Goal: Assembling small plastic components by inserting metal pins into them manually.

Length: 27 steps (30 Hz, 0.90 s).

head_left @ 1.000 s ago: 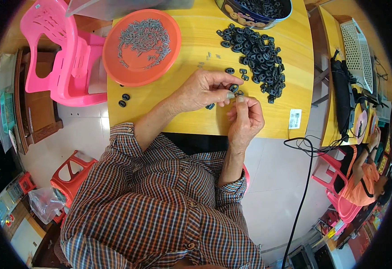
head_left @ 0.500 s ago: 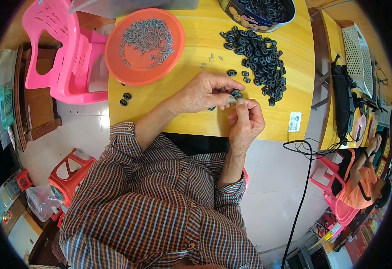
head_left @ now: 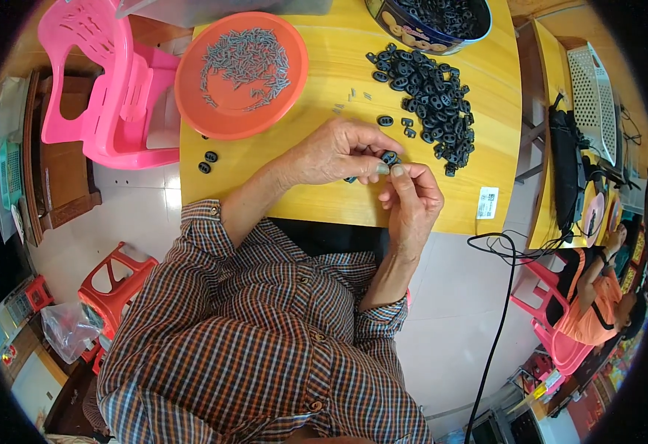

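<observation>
My left hand (head_left: 342, 154) pinches a small black oval cord lock (head_left: 389, 157) between thumb and fingers, just over the table's near part. From the other side, my right hand (head_left: 413, 194) meets it, thumb and forefinger closed at the same piece; anything tiny between those tips is hidden. Beyond the hands a single cord lock (head_left: 385, 120) lies with a few smaller black parts (head_left: 408, 127). A heap of black cord locks (head_left: 431, 100) spreads to the right. Several thin grey pieces, like little springs (head_left: 352, 95), lie loose on the yellow table (head_left: 324, 70).
An orange plate (head_left: 294, 96) of grey spring-like pieces stands at left. Behind the heap is a round tin (head_left: 420, 41) of black parts. Two cord locks (head_left: 208, 162) lie by the left edge. A pink chair (head_left: 109, 96) stands left; a black cable (head_left: 498, 318) hangs at right.
My right hand has shifted slightly right, its fingertips still at the cord lock. The left hand keeps its pinch almost unmoved. The whole view has moved a little.
</observation>
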### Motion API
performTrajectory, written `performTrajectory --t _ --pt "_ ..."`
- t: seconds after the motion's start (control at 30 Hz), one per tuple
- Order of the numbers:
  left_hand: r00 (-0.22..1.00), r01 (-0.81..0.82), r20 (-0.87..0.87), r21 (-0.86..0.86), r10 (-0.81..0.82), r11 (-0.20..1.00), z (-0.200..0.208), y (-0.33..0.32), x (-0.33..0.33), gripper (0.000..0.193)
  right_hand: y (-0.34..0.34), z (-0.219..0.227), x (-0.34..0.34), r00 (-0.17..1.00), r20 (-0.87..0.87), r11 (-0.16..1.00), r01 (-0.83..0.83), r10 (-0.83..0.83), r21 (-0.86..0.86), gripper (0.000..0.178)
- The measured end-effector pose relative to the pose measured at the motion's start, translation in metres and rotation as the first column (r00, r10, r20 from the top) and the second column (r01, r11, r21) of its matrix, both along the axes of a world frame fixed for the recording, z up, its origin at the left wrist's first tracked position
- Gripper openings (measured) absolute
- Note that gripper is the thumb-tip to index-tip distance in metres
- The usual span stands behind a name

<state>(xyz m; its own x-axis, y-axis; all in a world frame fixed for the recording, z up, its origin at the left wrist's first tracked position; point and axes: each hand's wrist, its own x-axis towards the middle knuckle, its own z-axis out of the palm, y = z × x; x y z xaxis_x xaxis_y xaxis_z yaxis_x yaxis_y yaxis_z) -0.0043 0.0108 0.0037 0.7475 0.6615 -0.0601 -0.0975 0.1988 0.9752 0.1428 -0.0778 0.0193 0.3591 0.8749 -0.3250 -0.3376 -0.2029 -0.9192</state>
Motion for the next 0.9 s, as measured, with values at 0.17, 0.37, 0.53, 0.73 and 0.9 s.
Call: performTrajectory --t 0.17,0.37,0.53,0.73,0.9 --pt "1.0 0.019 0.02 -0.02 -0.018 1.0 0.0 0.0 -0.001 0.03 -0.001 0.002 0.006 0.999 -0.028 0.999 -0.031 0.03 -0.031 0.009" --pt "0.998 0.062 -0.005 -0.056 -0.062 0.997 0.006 0.0 -0.002 0.03 -0.002 0.004 0.01 0.99 -0.116 0.997 -0.081 0.08 -0.004 0.009" --pt "0.996 0.084 0.039 -0.062 -0.082 0.994 0.004 0.0 -0.003 0.029 -0.003 0.0 0.016 0.981 -0.13 0.989 -0.148 0.146 -0.006 0.009" --pt "0.99 0.135 0.036 -0.052 -0.133 0.989 0.006 0.001 -0.008 0.027 -0.004 -0.004 0.022 0.95 -0.192 0.967 -0.253 0.246 -0.017 0.011" --pt "0.987 0.156 0.053 -0.029 -0.154 0.987 0.008 0.002 -0.008 0.027 -0.003 -0.003 0.025 0.942 -0.204 0.959 -0.279 0.266 -0.039 0.013"
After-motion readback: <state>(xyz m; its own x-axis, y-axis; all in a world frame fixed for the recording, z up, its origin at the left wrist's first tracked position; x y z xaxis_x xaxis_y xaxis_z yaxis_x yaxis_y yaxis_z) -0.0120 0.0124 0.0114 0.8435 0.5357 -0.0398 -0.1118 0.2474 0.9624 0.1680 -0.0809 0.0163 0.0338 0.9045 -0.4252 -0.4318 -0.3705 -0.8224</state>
